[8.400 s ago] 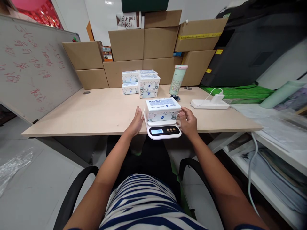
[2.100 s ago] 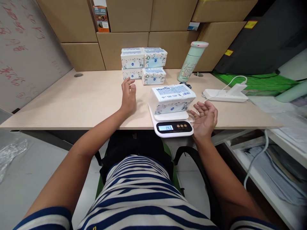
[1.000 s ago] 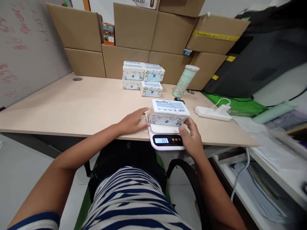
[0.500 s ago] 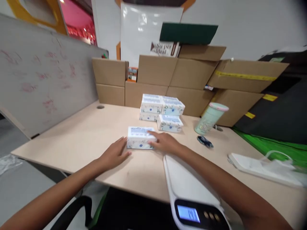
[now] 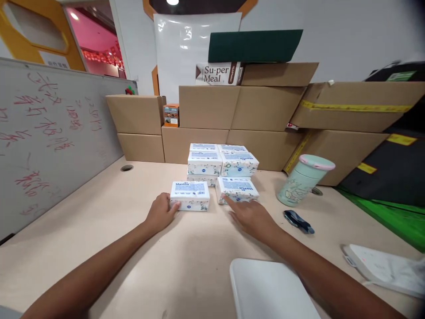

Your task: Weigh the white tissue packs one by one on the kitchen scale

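Note:
My left hand [image 5: 162,212] grips the left end of a white tissue pack [image 5: 189,195], thumb on its front face and fingers at its side. My right hand [image 5: 252,217] is at the front of a second tissue pack [image 5: 237,188], just to the right. Its index finger stretches out against that pack's front, with the other fingers apart and partly hidden. Behind both packs, more tissue packs [image 5: 204,164] with blue print and a leafy pattern are stacked two high against the cardboard boxes.
A white scale [image 5: 268,288] lies by my right forearm. To the right stand a mint tumbler [image 5: 300,184], a dark folded item [image 5: 299,222] and a white power strip [image 5: 385,266]. Cardboard boxes [image 5: 202,106] line the back; a whiteboard [image 5: 59,124] borders the left.
My right hand has left the front-left pack and moved right to the other pack. My left hand has closed on the front-left pack's end. The view has shifted, hiding the scale's display.

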Motion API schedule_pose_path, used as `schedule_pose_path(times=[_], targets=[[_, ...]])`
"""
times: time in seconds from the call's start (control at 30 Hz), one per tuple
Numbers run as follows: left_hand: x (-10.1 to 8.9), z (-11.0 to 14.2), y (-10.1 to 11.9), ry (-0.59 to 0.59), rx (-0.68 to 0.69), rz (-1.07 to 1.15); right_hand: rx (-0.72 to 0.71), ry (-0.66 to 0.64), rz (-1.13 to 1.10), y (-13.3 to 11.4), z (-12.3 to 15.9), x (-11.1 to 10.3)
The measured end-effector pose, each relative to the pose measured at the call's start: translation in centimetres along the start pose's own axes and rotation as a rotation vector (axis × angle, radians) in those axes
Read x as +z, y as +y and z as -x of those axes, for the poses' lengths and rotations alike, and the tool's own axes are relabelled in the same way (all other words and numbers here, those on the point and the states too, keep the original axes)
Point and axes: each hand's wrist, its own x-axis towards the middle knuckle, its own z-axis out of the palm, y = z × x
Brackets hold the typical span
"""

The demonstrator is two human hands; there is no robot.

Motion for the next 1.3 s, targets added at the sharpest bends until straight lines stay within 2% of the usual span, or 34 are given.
schedule_pose_path(times=[0.13, 0.23, 0.37, 0.47, 0.6, 0.87, 1.03, 1.13, 1.23, 1.3], targets=[[1.5, -3.1, 0.9, -0.03, 0.05, 0.038, 0.025, 0.192, 0.045, 1.9, 5.8, 0.8], [2.1, -4.4, 1.1, -0.045, 0.077, 0.096, 0.015, 0.244, 0.078, 2.5, 7.8, 0.8], [2.2, -4.6, 1.0, -0.101, 0.137, 0.114, -0.007, 0.288, 0.057, 3.0, 8.3, 1.0], [1.9, -4.3, 0.9, -0.143, 0.186, 0.093, -0.006, 0.321, 0.008, 3.4, 8.3, 2.0], [1.6, -4.1, 1.0, -0.166, 0.231, 0.053, 0.075, 0.336, -0.073, 3.9, 8.9, 3.5], [1.6, -4.3, 1.3, -0.174, 0.225, 0.047, 0.256, 0.145, -0.204, 3.9, 9.6, 3.9], [1.7, -4.3, 1.4, -0.176, 0.211, 0.023, 0.242, 0.147, -0.246, 4.0, 9.2, 4.0], [1.6, -4.4, 1.6, -0.192, 0.199, 0.006, 0.306, 0.113, -0.288, 4.9, 8.4, 2.1], [1.7, -4.4, 1.6, -0.195, 0.192, 0.0, 0.471, 0.1, -0.39, 5.1, 9.0, -2.5], [1.8, -4.5, 1.6, -0.196, 0.188, 0.006, 0.515, 0.099, -0.505, 3.6, 10.6, -6.1]])
